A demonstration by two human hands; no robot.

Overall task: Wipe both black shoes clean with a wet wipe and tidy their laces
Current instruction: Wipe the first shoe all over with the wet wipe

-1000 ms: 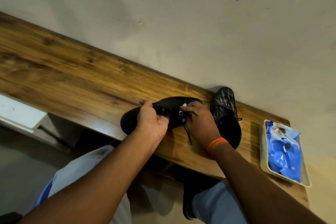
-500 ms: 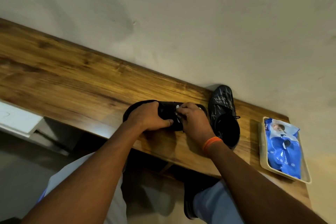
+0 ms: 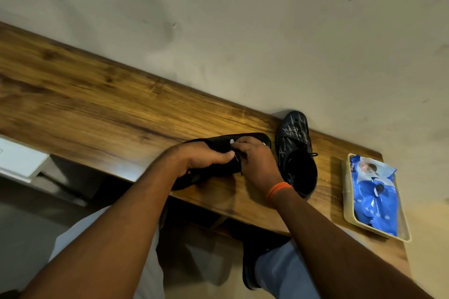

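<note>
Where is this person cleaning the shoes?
Probably a room at home, sitting at a wooden desk pushed against a plain wall. A second black shoe and a tray holding a blue wipes pack sit on it.

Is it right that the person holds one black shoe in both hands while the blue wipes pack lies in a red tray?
Not quite. The head view shows the tray is cream-coloured plastic, not red. The rest holds: the left hand and right hand hold one black shoe, and the blue wipes pack lies in that tray.
</note>
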